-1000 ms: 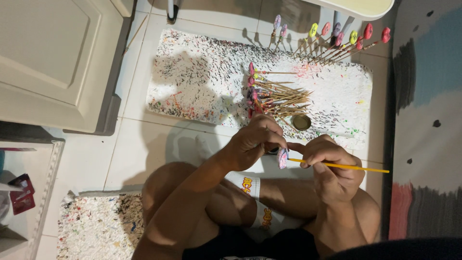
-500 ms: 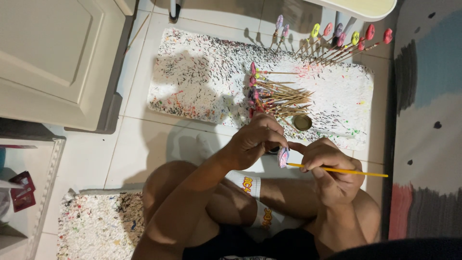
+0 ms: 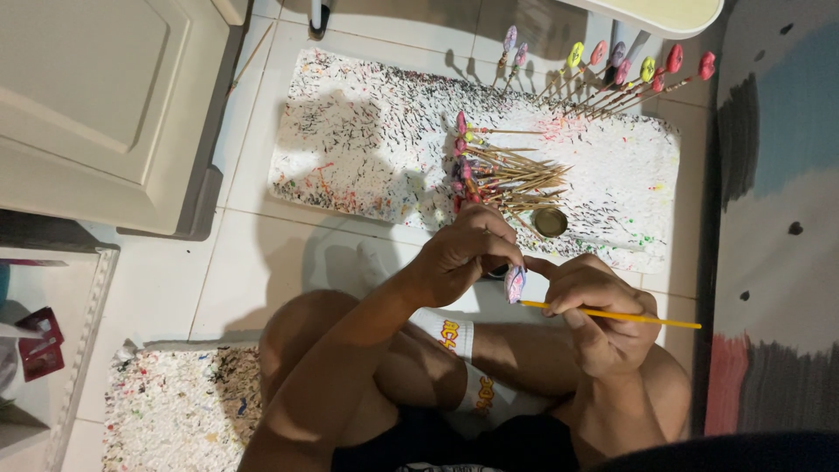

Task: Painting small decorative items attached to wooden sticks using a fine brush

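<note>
Right hand [image 3: 599, 306] is pinching a thin yellow brush [image 3: 612, 315] against a small pink piece [image 3: 515, 283] that the left hand [image 3: 463, 253] grips, over the speckled foam board [image 3: 367, 140] with its stick pile [image 3: 507, 175] and little gold lid [image 3: 551, 222].

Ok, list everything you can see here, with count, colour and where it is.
Foam board: one, white, paint-flecked, on the tiled floor ahead.
Stick pile: many, wooden, painted tips, lying on the board.
Upright sticks: about nine, pink, yellow, purple tips, along the far edge.
Small lid: one, gold, near edge.
Second foam piece: one, white, lower left.
Cabinet: one, cream, upper left.
Paintbrush: one, yellow, in the right hand.
Small painted piece: one, pink-purple, at the left hand.
</note>
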